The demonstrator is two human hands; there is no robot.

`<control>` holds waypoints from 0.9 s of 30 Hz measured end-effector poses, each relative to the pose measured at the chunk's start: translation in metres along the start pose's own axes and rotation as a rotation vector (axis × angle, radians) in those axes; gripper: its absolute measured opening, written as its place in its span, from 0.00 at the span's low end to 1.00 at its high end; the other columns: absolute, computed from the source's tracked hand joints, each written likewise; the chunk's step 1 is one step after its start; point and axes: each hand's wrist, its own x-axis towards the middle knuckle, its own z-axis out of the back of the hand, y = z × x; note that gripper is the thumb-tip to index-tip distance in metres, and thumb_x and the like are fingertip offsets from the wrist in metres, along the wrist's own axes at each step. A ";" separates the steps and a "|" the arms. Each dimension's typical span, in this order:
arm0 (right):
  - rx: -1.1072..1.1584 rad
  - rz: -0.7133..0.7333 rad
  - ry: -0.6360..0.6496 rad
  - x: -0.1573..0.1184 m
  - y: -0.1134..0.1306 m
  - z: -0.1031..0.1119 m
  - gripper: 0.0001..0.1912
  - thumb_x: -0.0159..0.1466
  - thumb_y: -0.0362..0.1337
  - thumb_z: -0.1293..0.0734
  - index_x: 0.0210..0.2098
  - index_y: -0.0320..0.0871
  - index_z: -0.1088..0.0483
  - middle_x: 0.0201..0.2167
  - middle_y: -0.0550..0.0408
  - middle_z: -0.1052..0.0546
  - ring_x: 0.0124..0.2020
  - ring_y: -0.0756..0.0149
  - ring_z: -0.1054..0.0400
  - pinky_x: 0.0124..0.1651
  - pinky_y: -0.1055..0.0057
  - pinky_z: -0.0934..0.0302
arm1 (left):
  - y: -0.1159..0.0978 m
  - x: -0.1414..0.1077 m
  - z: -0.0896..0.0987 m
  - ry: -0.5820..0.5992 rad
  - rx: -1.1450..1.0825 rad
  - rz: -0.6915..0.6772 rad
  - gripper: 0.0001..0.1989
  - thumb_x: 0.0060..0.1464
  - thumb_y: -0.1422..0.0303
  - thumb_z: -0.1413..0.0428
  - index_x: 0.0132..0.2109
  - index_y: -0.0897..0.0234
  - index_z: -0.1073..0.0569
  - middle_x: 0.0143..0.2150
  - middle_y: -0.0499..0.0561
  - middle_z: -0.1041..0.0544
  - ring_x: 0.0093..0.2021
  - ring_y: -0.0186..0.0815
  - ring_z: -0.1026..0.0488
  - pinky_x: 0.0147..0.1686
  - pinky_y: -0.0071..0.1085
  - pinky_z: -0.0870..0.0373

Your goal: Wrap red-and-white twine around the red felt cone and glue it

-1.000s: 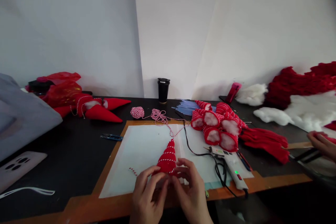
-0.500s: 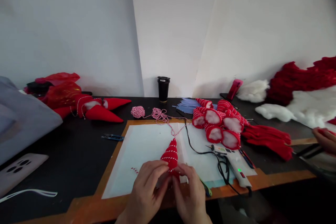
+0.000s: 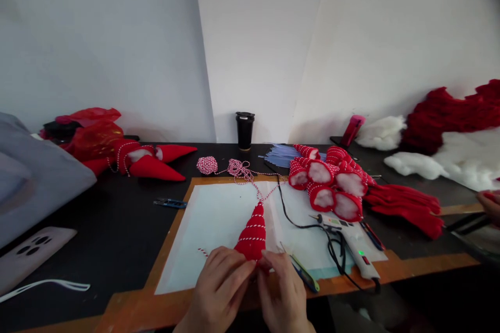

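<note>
hands [image 3: 250, 289] are easing slightly apart, both pinching the base of the red cone [image 3: 250, 234], which is resting upright on the pale sheet [image 3: 203, 218], keeping the twine wraps [image 3: 255, 226] snug and evenly spaced.

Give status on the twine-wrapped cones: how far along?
Done, it seems: a heap of twine-striped stuffed cones. In hand: one striped red cone, held at its base by the left hand and right hand. Remaining: the plain red cones at the far left look unwrapped.
</note>
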 end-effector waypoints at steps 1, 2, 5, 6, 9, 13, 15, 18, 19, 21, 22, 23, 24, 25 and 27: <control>0.020 0.001 0.007 0.000 0.000 0.000 0.21 0.66 0.26 0.38 0.57 0.49 0.35 0.38 0.51 0.20 0.40 0.59 0.24 0.42 0.63 0.26 | 0.000 0.000 0.001 0.009 0.001 -0.008 0.13 0.60 0.83 0.48 0.48 0.66 0.25 0.39 0.55 0.23 0.40 0.38 0.27 0.41 0.36 0.28; 0.036 0.001 0.013 0.000 0.000 0.001 0.22 0.66 0.25 0.38 0.57 0.49 0.35 0.38 0.51 0.20 0.39 0.60 0.24 0.42 0.63 0.26 | 0.001 0.000 0.001 0.013 0.002 -0.011 0.13 0.60 0.83 0.48 0.48 0.66 0.25 0.39 0.55 0.23 0.40 0.38 0.27 0.41 0.37 0.28; 0.036 -0.005 0.020 0.000 0.000 0.001 0.23 0.65 0.24 0.37 0.57 0.50 0.35 0.38 0.51 0.20 0.40 0.58 0.24 0.43 0.61 0.26 | 0.000 0.000 0.000 0.007 0.013 0.016 0.11 0.60 0.81 0.47 0.47 0.66 0.25 0.39 0.55 0.23 0.39 0.38 0.27 0.41 0.36 0.28; 0.042 -0.002 0.027 0.000 0.000 0.002 0.24 0.64 0.24 0.38 0.57 0.50 0.35 0.39 0.51 0.20 0.40 0.58 0.24 0.42 0.61 0.26 | 0.000 0.000 0.000 0.000 0.020 0.028 0.11 0.60 0.81 0.46 0.46 0.65 0.25 0.38 0.55 0.23 0.39 0.38 0.26 0.41 0.36 0.27; 0.094 0.012 0.046 0.002 -0.002 0.001 0.25 0.63 0.23 0.38 0.57 0.50 0.35 0.38 0.51 0.20 0.38 0.60 0.24 0.39 0.65 0.26 | -0.001 0.000 -0.002 -0.009 0.024 0.057 0.10 0.60 0.81 0.46 0.45 0.65 0.25 0.38 0.54 0.23 0.38 0.38 0.26 0.41 0.36 0.27; 0.081 0.001 -0.075 0.005 -0.002 0.001 0.25 0.62 0.24 0.37 0.57 0.48 0.35 0.41 0.48 0.24 0.42 0.59 0.25 0.41 0.65 0.26 | -0.001 0.000 -0.003 -0.015 0.013 0.051 0.09 0.60 0.80 0.46 0.44 0.65 0.25 0.37 0.54 0.23 0.37 0.38 0.26 0.38 0.36 0.27; 0.070 -0.015 -0.103 0.003 -0.001 0.002 0.26 0.63 0.25 0.37 0.58 0.48 0.37 0.45 0.46 0.25 0.45 0.58 0.26 0.44 0.62 0.26 | -0.001 0.000 -0.004 -0.018 0.011 0.052 0.10 0.60 0.81 0.46 0.43 0.65 0.25 0.37 0.54 0.23 0.37 0.38 0.26 0.38 0.35 0.27; 0.035 -0.016 0.015 -0.005 -0.002 0.002 0.27 0.64 0.25 0.37 0.61 0.49 0.39 0.47 0.46 0.24 0.47 0.56 0.26 0.47 0.58 0.27 | -0.002 -0.001 -0.004 -0.014 -0.005 0.071 0.10 0.60 0.81 0.47 0.44 0.64 0.26 0.38 0.54 0.24 0.38 0.38 0.26 0.39 0.36 0.27; 0.010 -0.002 0.047 -0.007 -0.003 0.002 0.27 0.65 0.26 0.37 0.61 0.50 0.39 0.47 0.47 0.23 0.48 0.55 0.25 0.47 0.57 0.27 | -0.002 -0.001 -0.004 -0.011 -0.010 0.078 0.10 0.60 0.81 0.47 0.44 0.65 0.26 0.38 0.54 0.24 0.38 0.38 0.27 0.39 0.36 0.27; -0.026 0.019 0.070 -0.012 -0.006 0.000 0.27 0.65 0.26 0.38 0.62 0.50 0.39 0.45 0.48 0.21 0.46 0.54 0.24 0.46 0.56 0.26 | -0.002 -0.003 -0.004 0.000 -0.019 0.098 0.10 0.60 0.81 0.47 0.45 0.65 0.27 0.39 0.55 0.24 0.39 0.38 0.27 0.40 0.36 0.27; -0.030 0.018 0.065 -0.013 -0.008 -0.001 0.27 0.66 0.27 0.38 0.62 0.50 0.39 0.44 0.48 0.20 0.45 0.54 0.24 0.46 0.56 0.26 | -0.002 -0.003 -0.003 0.001 -0.025 0.106 0.10 0.59 0.81 0.46 0.45 0.65 0.27 0.39 0.55 0.24 0.40 0.38 0.27 0.41 0.36 0.27; -0.025 0.005 0.065 -0.014 -0.009 -0.002 0.27 0.65 0.27 0.38 0.62 0.50 0.39 0.44 0.48 0.20 0.45 0.54 0.24 0.46 0.55 0.26 | -0.001 -0.004 -0.003 0.001 -0.033 0.111 0.10 0.59 0.81 0.46 0.46 0.65 0.28 0.39 0.55 0.24 0.40 0.39 0.27 0.41 0.36 0.27; -0.011 -0.013 0.073 -0.013 -0.009 -0.003 0.27 0.65 0.27 0.38 0.62 0.50 0.40 0.44 0.48 0.21 0.45 0.53 0.24 0.46 0.54 0.26 | -0.001 -0.005 -0.002 0.005 -0.046 0.112 0.10 0.58 0.81 0.45 0.46 0.65 0.29 0.39 0.55 0.24 0.40 0.39 0.27 0.41 0.36 0.27; 0.006 -0.028 0.077 -0.012 -0.010 -0.003 0.27 0.65 0.26 0.38 0.61 0.50 0.39 0.43 0.48 0.21 0.46 0.53 0.24 0.46 0.54 0.27 | -0.001 -0.005 0.000 0.015 -0.062 0.109 0.11 0.58 0.80 0.44 0.46 0.65 0.30 0.39 0.55 0.24 0.41 0.39 0.27 0.42 0.36 0.27; 0.040 -0.042 0.081 -0.008 -0.008 -0.002 0.27 0.64 0.25 0.39 0.61 0.50 0.39 0.42 0.48 0.22 0.46 0.53 0.25 0.46 0.54 0.27 | 0.000 -0.005 0.004 0.046 -0.088 0.108 0.12 0.57 0.79 0.43 0.47 0.65 0.30 0.41 0.55 0.24 0.43 0.40 0.27 0.43 0.37 0.27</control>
